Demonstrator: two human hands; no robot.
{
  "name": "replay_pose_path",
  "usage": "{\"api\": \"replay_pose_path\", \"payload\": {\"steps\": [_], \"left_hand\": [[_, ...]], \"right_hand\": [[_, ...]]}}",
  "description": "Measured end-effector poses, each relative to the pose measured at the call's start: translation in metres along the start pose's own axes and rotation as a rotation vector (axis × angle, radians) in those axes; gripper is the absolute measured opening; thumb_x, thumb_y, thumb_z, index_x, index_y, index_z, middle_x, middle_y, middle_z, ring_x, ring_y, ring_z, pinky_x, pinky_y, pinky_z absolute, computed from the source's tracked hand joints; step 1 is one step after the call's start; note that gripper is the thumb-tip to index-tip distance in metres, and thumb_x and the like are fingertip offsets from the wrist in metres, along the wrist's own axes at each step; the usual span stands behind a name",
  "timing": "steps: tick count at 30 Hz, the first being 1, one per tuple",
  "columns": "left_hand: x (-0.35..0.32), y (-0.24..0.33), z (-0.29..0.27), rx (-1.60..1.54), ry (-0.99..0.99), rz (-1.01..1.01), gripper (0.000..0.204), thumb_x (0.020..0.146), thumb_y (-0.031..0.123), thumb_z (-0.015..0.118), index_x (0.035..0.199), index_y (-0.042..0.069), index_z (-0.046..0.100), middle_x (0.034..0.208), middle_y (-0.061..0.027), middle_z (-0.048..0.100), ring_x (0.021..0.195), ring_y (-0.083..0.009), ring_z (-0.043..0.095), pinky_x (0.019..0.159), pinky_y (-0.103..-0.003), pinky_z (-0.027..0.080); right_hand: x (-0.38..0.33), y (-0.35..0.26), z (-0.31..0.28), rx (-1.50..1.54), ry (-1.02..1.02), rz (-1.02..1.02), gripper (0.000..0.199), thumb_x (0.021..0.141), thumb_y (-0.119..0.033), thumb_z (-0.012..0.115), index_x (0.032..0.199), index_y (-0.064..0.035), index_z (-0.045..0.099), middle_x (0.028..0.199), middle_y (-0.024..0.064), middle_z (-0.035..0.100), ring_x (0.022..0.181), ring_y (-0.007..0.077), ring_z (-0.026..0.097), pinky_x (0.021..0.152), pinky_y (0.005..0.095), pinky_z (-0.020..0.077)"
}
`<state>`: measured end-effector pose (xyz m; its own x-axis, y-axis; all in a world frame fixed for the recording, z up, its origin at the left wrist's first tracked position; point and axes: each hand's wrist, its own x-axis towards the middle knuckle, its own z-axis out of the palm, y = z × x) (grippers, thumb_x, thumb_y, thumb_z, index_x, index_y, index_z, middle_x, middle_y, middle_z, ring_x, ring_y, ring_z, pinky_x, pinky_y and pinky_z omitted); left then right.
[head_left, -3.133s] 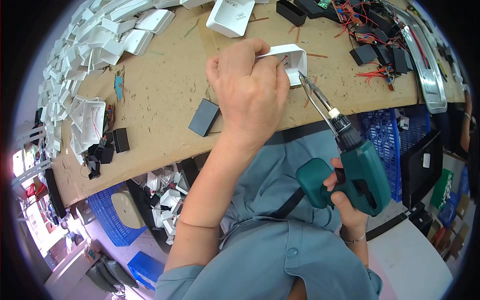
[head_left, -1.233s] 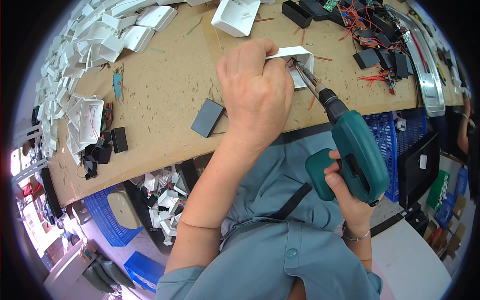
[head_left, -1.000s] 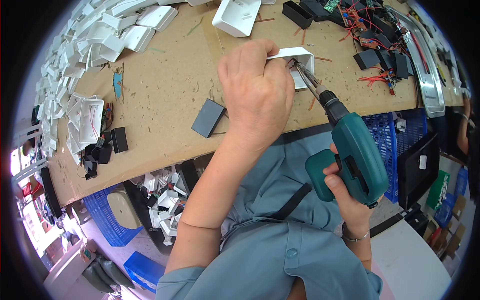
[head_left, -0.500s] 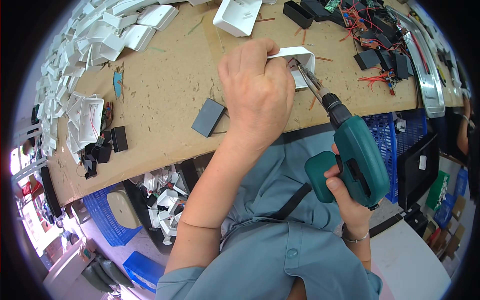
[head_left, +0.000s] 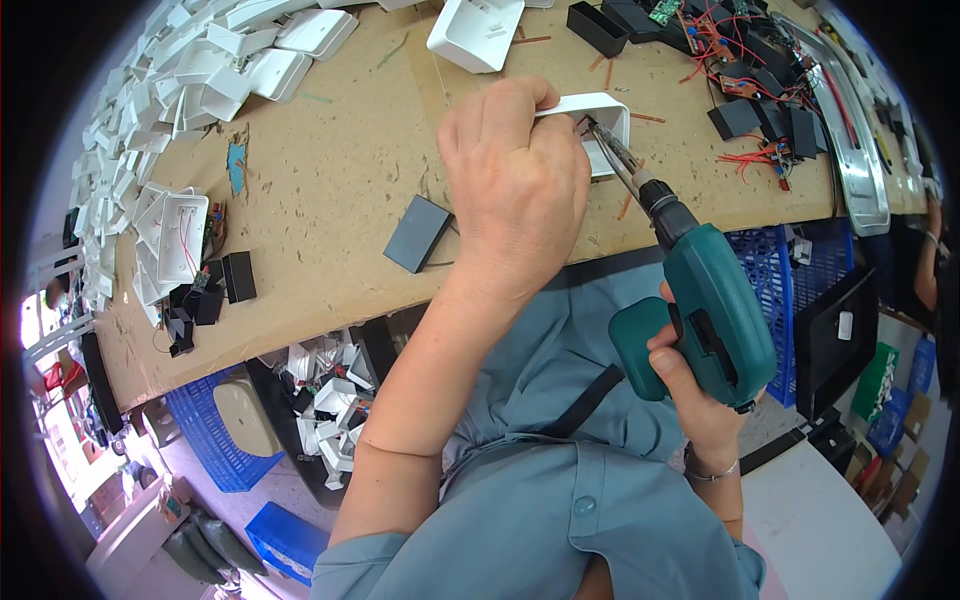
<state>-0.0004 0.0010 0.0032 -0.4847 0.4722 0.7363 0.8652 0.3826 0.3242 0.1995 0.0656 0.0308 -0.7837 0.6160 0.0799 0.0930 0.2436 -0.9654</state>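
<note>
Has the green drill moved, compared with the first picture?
Yes. The green drill moved up toward the white housing; its bit tip now sits inside it.

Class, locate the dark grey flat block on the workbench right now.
In the head view, the dark grey flat block lies on the workbench near its front edge, just left of the left hand.

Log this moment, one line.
left hand: holds white housing | right hand: grips green drill | bit in housing | on workbench

Casing [head_left: 600, 115] on the bench [head_left: 330, 200] under the left hand [head_left: 515, 190], drill [head_left: 700, 310] at its right, flat block [head_left: 417, 233] left.
</note>
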Motion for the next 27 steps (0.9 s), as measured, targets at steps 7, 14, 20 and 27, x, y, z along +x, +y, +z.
{"api": "replay_pose_path", "payload": {"steps": [7,14,20,27], "left_hand": [[0.001,0.0,0.0,0.003,0.0,0.002,0.007,0.063,0.001,0.062,0.071,0.001,0.062,0.087,-0.0072,0.055,0.079,-0.023,0.053,0.07,-0.034,0.04],[0.0,0.0,0.001,-0.005,0.007,-0.002,0.007,0.064,0.001,0.062,0.071,0.001,0.062,0.086,-0.0077,0.055,0.078,-0.0236,0.053,0.07,-0.035,0.04],[0.0,-0.002,0.001,-0.012,0.007,-0.001,0.007,0.063,0.001,0.062,0.071,0.0,0.062,0.086,-0.0081,0.055,0.078,-0.0242,0.053,0.069,-0.035,0.041],[0.0,-0.001,0.001,-0.005,0.003,0.0,0.007,0.063,0.002,0.062,0.071,0.001,0.062,0.087,-0.0083,0.055,0.078,-0.0242,0.052,0.069,-0.035,0.041]], "right_hand": [[-0.001,-0.003,0.001,0.02,0.006,0.009,0.036,0.067,0.002,0.071,0.099,0.0032,0.055,0.077,0.0062,0.06,0.066,0.0124,0.057,0.059,0.0243,0.0472],[-0.004,-0.005,0.002,0.078,0.032,0.073,0.032,0.068,0.003,0.071,0.096,0.0029,0.056,0.077,0.0074,0.06,0.066,0.0127,0.057,0.058,0.0254,0.0481],[-0.011,0.0,-0.006,-0.006,-0.028,0.015,0.029,0.069,0.002,0.07,0.095,0.0021,0.057,0.076,0.0062,0.06,0.065,0.013,0.057,0.057,0.0248,0.0471],[-0.021,-0.001,-0.015,0.142,-0.104,0.1,0.052,0.074,-0.01,0.066,0.119,0.0045,0.045,0.113,0.018,0.054,0.075,0.0131,0.057,0.069,0.027,0.0479]]}}
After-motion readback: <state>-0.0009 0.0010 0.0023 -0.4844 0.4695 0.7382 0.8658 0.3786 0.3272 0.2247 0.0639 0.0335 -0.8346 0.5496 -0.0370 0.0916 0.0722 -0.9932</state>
